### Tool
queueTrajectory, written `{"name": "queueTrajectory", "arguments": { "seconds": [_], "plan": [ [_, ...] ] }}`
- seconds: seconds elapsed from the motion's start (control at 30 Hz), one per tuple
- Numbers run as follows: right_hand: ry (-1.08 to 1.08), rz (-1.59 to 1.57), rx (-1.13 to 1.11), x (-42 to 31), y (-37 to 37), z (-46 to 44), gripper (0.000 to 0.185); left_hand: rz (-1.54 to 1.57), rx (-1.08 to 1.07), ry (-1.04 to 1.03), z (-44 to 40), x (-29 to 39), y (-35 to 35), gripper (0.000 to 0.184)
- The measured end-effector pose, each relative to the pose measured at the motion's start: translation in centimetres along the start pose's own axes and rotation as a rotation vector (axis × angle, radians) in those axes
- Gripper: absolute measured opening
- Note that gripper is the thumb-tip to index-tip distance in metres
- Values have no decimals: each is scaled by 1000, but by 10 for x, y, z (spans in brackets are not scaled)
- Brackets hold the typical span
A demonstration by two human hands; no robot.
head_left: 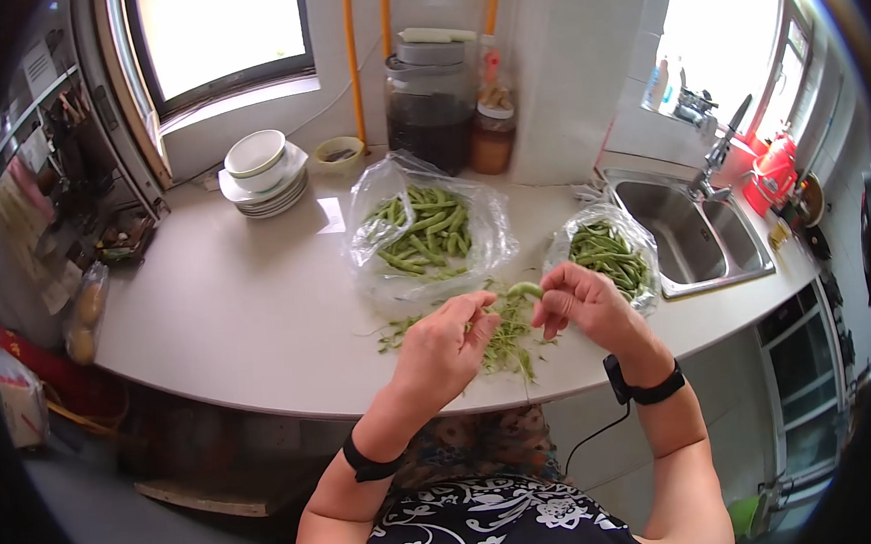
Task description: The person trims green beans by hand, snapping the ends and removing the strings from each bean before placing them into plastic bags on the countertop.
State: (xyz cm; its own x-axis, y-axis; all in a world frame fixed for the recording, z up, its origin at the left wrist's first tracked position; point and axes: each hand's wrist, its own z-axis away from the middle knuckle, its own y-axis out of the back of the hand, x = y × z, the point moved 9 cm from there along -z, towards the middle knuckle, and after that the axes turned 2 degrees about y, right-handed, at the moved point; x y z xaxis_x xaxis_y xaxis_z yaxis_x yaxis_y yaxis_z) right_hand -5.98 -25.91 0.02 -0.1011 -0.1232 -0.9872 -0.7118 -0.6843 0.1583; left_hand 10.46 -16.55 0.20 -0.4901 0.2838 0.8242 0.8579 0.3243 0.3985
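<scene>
My right hand pinches a curved green bean pod between thumb and fingers. Close by on the left, my left hand has its thumb and fingertips drawn together; whatever they hold is too small to make out. Beneath both hands, green strings and trimmings are scattered on the white countertop. Behind my left hand lies an open clear plastic bag with many plump green pods inside. A smaller clear bag of pods sits beyond my right hand.
A double sink with a faucet is set at the right. Stacked plates with a bowl, a small tub, a large dark-filled container and a brown jar stand along the wall.
</scene>
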Motion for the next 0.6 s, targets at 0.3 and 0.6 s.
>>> {"name": "queueTrajectory", "arguments": {
  "seconds": [0.3,0.6],
  "plan": [
    [42,90,-42,-8,-21,-20,19,-8,59,-45,-9,4,9,11],
    [630,750,213,-64,-10,-4,24,484,-186,378,-13,-18,-18,19]
  ]
}}
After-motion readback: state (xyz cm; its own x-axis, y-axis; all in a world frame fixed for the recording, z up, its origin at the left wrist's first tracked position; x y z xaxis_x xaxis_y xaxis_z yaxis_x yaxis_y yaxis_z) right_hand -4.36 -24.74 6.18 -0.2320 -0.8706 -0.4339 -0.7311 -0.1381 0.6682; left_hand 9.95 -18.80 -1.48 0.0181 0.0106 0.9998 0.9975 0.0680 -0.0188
